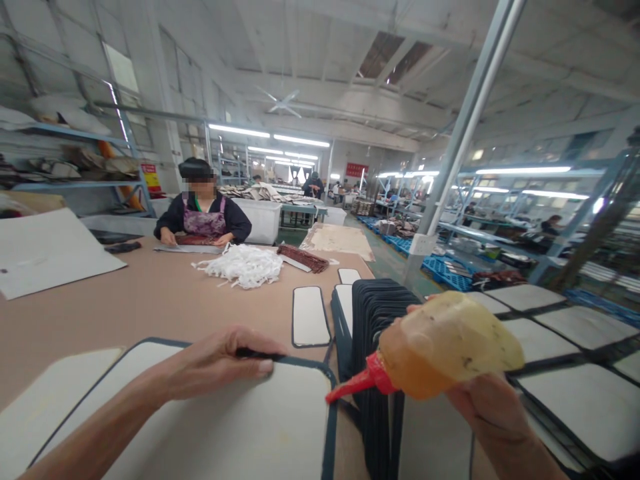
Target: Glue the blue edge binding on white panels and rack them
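My right hand (493,407) is wrapped round a yellowish squeeze bottle (445,343) with a red nozzle. The bottle is tilted, its tip at the dark right edge of a white panel (240,420); whether the tip touches it I cannot tell. At the panel's far edge my left hand (235,360) grips the dark border, thumb on the white face and fingers behind it. Amber liquid shows inside the bottle. A row of upright dark-edged panels (375,333) stands just right of the held panel, partly behind the bottle.
Across the brown table (150,287) sits a co-worker (203,207) handling dark red material. A heap of white strips (243,265) and a small white panel (309,317) lie between us. More bordered panels (575,400) are spread at the right, near a slanted metal post (460,133).
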Demonstrator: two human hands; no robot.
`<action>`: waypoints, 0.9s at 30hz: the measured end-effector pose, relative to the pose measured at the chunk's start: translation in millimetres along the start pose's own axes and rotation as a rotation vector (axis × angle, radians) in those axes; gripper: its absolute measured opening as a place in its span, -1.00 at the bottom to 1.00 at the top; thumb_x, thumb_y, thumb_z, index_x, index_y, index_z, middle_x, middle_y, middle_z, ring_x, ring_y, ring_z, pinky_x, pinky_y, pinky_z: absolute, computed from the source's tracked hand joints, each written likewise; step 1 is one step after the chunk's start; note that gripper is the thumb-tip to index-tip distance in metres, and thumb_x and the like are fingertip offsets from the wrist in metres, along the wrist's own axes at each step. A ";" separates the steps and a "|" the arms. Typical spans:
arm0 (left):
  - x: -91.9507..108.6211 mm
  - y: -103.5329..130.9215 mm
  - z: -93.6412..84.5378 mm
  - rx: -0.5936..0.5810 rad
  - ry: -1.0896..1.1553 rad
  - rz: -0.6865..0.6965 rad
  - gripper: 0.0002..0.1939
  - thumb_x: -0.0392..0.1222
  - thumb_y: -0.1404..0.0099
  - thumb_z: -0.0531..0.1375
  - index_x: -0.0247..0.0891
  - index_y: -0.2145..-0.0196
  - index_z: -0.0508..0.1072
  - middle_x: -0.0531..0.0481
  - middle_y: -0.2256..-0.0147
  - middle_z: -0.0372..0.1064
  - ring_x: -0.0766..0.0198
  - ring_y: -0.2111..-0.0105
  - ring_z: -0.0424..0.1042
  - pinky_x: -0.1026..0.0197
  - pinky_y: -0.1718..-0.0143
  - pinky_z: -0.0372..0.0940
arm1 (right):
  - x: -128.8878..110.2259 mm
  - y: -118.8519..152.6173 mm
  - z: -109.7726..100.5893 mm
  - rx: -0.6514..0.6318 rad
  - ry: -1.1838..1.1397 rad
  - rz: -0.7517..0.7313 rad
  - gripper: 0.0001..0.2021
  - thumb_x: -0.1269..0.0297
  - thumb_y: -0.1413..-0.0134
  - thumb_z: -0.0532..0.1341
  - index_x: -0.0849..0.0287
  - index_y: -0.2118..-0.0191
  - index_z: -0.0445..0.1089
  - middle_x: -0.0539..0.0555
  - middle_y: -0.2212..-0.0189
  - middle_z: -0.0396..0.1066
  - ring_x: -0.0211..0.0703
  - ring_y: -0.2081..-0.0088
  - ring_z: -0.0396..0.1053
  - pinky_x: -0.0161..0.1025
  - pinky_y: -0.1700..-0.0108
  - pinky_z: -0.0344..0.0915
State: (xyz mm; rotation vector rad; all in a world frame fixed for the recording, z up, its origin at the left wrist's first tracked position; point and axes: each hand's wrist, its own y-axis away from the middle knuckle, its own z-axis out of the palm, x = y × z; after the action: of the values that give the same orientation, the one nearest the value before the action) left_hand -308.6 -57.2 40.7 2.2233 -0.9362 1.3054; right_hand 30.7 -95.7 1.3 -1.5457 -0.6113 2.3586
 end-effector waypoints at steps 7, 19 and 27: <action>2.5 -2.6 -1.1 -0.044 0.071 -0.043 -0.71 -0.07 -0.29 0.11 -0.17 0.12 0.52 0.06 0.25 0.48 0.23 0.26 0.38 0.33 0.26 0.21 | 9.8 0.3 -10.8 -0.078 0.050 0.031 -0.60 0.18 0.05 0.32 -0.04 0.02 0.40 0.14 0.13 0.49 0.12 0.04 0.40 0.03 -0.01 0.31; -23.4 -17.1 -13.7 -0.008 0.013 -0.048 -0.72 -0.02 -0.25 0.13 -0.16 0.20 0.55 0.07 0.27 0.49 0.23 0.28 0.39 0.36 0.27 0.22 | 6.9 16.4 1.8 0.112 -0.076 0.044 -0.45 0.07 0.18 0.39 -0.14 -0.02 0.33 0.04 0.12 0.50 0.09 0.12 0.46 -0.03 0.15 0.43; -22.7 -18.2 -15.8 0.042 0.069 -0.100 -0.74 -0.03 -0.23 0.16 -0.17 0.23 0.57 0.06 0.30 0.51 0.24 0.31 0.40 0.34 0.29 0.25 | 7.8 10.2 1.1 0.112 -0.045 0.013 -0.44 0.14 0.14 0.39 -0.21 -0.05 0.30 0.01 0.10 0.49 0.03 0.14 0.46 -0.10 0.18 0.45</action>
State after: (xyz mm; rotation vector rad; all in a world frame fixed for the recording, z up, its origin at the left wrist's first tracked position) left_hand -313.0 -26.8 28.5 2.2110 -0.7686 1.3590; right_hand 26.7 -101.5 -9.5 -1.4567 -0.4707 2.3995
